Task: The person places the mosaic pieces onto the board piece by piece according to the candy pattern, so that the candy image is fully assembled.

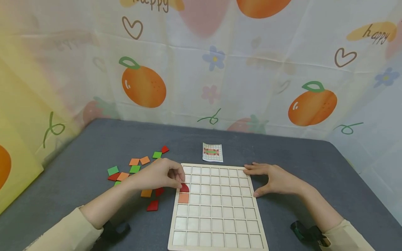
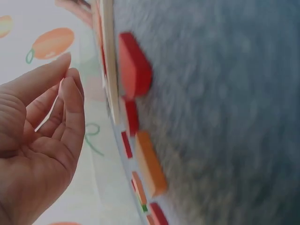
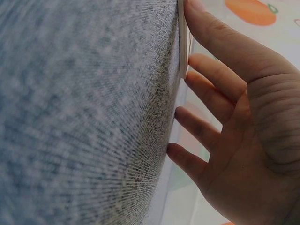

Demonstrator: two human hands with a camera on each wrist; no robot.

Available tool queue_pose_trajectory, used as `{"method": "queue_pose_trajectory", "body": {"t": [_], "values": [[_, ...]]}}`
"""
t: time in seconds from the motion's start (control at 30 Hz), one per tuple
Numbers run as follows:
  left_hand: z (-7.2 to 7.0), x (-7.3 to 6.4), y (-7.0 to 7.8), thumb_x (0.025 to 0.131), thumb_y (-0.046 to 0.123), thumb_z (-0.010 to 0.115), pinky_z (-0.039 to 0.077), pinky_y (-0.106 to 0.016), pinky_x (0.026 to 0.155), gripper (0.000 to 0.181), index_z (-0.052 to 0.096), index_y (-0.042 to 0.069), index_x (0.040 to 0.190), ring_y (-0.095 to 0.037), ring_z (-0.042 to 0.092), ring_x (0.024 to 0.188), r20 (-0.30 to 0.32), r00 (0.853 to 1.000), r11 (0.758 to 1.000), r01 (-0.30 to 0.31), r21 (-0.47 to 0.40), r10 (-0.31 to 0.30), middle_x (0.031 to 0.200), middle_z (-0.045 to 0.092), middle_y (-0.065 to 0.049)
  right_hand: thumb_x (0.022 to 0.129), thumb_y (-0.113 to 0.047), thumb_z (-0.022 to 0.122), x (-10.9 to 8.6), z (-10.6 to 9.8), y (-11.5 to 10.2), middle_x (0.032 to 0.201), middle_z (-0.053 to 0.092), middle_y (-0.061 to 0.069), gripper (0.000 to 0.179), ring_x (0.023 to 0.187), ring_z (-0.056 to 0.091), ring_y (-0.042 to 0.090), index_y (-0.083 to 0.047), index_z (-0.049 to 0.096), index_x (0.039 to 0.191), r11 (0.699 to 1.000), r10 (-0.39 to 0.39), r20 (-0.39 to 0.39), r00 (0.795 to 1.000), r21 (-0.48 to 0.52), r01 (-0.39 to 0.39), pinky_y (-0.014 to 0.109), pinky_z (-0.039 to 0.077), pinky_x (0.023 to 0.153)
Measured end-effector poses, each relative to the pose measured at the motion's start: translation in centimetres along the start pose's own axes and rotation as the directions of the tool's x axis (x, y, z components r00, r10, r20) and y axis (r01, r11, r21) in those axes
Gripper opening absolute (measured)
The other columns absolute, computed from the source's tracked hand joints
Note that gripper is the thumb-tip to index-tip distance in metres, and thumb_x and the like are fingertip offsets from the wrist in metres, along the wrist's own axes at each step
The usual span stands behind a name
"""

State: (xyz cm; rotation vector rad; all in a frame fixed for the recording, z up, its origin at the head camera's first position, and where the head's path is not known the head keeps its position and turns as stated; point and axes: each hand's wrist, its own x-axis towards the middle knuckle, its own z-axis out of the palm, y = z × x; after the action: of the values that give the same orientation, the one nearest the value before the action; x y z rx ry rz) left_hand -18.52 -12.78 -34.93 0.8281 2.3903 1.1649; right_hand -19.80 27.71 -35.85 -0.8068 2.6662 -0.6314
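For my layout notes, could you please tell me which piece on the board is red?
The rounded piece beside the left hand; the other visible piece there, the square just below it in the head view, is orange.

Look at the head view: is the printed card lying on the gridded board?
No, the printed card lies on the table beyond the far edge of the gridded board.

Soft, even light in the head view, faint shadows on the table (image 1: 282, 150). Left-wrist view: blocks (image 2: 136, 70) and near table blurred. Right-wrist view: right hand (image 3: 239, 140) dim against bright curtain (image 1: 188, 73), table apparently streaked.
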Motion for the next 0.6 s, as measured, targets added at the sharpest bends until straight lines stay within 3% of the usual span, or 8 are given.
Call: {"method": "queue_pose_trajectory", "body": {"t": [0.4, 0.5, 0.6], "values": [[-3.2, -1.6, -1.2, 0.085, 0.012, 0.075, 0.056, -0.024, 0.079, 0.011, 0.071, 0.01, 0.095, -0.013, 0.066, 0.082, -0.132, 0.99, 0.995, 0.064, 0.074, -0.054, 0.091, 0.071, 0.0, 0.07, -0.056, 0.081, 0.0, 0.0, -0.1, 0.155, 0.045, 0.003, 0.085, 0.149, 0.03, 0.04, -0.022, 0.054, 0.143, 1.0, 0.0, 0.004, 1.0, 0.003, 0.0, 0.07, 0.028, 0.111], [-4.3, -1.9, -1.7, 0.087, 0.012, 0.073, 0.056, -0.026, 0.08, 0.013, 0.07, 0.009, 0.099, -0.016, 0.068, 0.087, -0.191, 0.979, 0.991, 0.096, 0.097, -0.076, 0.099, 0.072, -0.004, 0.07, -0.056, 0.081, 0.1, 0.0, -0.1, 0.155, 0.046, 0.003, 0.085, 0.149, 0.03, 0.04, -0.021, 0.054, 0.143, 1.0, 0.001, 0.005, 1.0, 0.002, -0.001, 0.07, 0.027, 0.111], [-5.1, -1.8, -2.4, 0.089, 0.012, 0.07, 0.057, -0.032, 0.082, 0.017, 0.07, 0.008, 0.106, -0.024, 0.068, 0.097, -0.279, 0.955, 0.983, 0.142, 0.115, -0.106, 0.111, 0.069, -0.011, 0.07, -0.055, 0.081, 0.1, 0.0, -0.1, 0.155, 0.045, 0.003, 0.085, 0.149, 0.03, 0.041, -0.021, 0.054, 0.143, 1.0, 0.004, 0.005, 1.0, 0.001, -0.004, 0.071, 0.026, 0.111]]}}
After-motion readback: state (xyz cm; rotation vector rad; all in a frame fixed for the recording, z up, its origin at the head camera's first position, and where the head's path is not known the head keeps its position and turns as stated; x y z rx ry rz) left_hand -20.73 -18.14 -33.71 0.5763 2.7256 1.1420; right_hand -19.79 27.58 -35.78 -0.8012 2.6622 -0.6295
